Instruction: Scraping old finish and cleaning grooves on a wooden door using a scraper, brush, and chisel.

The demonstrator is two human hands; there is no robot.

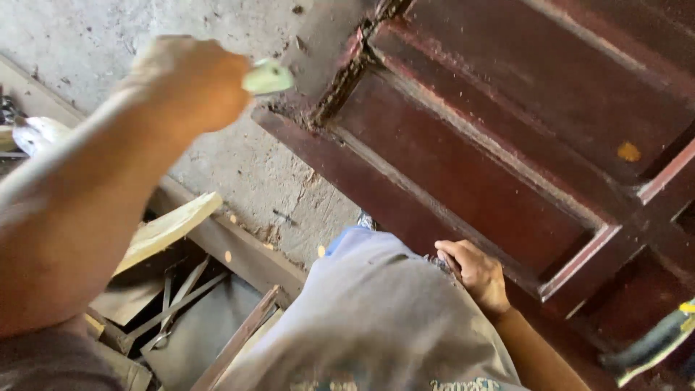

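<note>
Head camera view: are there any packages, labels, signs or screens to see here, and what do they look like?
No packages, signs or screens.
Printed lettering: bottom edge of the grey shirt, teal, cut off by the frame.
Small orange spot: on the dark red wooden door, right side; sticker or paint, cannot tell.

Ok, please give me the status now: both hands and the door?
Left hand raised, closed on a small pale green piece. Right hand resting on the dark red panelled door edge. Grey trouser knee between them.
</note>
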